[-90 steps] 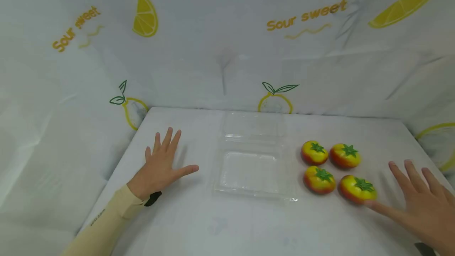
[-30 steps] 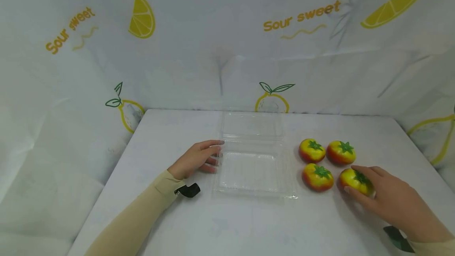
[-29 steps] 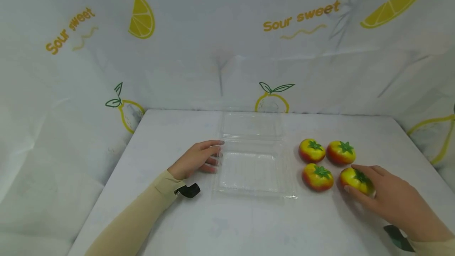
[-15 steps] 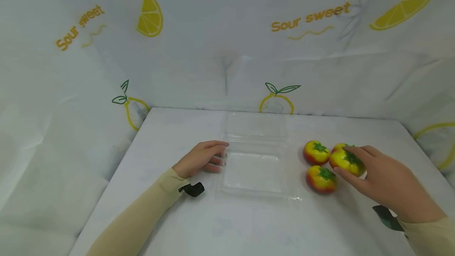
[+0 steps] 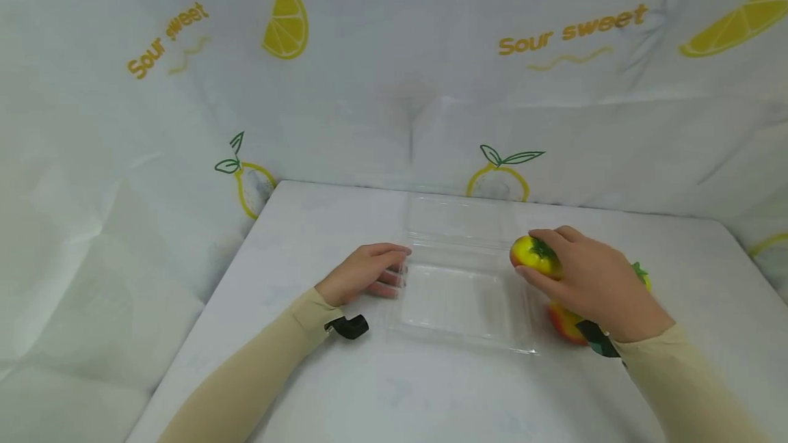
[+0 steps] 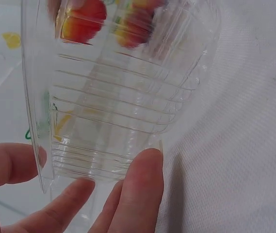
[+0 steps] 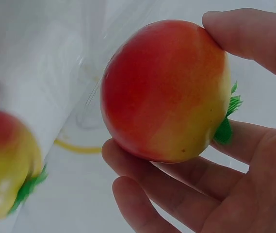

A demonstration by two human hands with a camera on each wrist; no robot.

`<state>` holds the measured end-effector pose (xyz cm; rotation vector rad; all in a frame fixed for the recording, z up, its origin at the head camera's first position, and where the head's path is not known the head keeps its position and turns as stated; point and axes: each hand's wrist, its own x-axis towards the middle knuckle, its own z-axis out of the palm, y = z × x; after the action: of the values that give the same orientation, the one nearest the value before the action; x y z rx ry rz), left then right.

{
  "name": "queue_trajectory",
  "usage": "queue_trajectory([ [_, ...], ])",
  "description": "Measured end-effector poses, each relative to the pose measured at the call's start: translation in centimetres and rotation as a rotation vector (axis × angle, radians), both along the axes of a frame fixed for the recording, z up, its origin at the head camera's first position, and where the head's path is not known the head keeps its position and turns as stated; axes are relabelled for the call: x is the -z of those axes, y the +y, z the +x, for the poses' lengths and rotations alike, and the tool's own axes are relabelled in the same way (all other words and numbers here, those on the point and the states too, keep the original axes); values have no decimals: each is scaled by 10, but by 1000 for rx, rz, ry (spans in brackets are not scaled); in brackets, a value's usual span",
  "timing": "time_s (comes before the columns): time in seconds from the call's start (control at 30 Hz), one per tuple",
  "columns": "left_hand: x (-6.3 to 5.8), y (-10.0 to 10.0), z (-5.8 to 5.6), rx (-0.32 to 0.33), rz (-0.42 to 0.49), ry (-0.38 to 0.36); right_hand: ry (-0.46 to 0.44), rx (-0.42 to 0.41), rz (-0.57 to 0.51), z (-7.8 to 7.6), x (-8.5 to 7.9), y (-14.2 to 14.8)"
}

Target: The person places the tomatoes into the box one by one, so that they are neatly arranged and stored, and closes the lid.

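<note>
My right hand (image 5: 594, 286) holds a yellow-and-red toy tomato (image 5: 531, 255) with green star-shaped leaves, above the right edge of a clear plastic container (image 5: 455, 299). In the right wrist view, thumb and fingers grip this fruit on opposite sides. My left hand (image 5: 363, 272) is at the container's left side; in the left wrist view its thumb lies at the rim and its fingers touch the side wall. A second toy tomato (image 5: 565, 325) rests on the table, partly behind my right wrist. Another toy tomato (image 5: 642, 275) shows only its edge past the hand.
The container's lid (image 5: 455, 217) lies folded back toward the rear wall. A white cloth (image 5: 394, 87) printed with lemons and words covers the back and left side. The white table (image 5: 431, 402) extends in front of the container.
My right hand has taken hold of the near right toy tomato, lifted it and moved left to the container. My left hand came to the container's left side and stays there.
</note>
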<state>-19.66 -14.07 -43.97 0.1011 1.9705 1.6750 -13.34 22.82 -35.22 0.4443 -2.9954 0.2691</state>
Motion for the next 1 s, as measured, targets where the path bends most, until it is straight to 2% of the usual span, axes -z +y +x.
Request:
queue_trajectory([
  [0.2,0,0,-1,16,-3,9,6,-55,-2,-12,1,-29],
  [0.43,0,-2,-2,6,2,14,-38,-79,8,-23,6,-67],
  [0.77,-1,-2,-3,0,-4,23,-28,-140,-1,-31,15,-107],
  [1.0,1,-1,-4,-1,-4,13,-60,-156,16,-31,26,-126],
])
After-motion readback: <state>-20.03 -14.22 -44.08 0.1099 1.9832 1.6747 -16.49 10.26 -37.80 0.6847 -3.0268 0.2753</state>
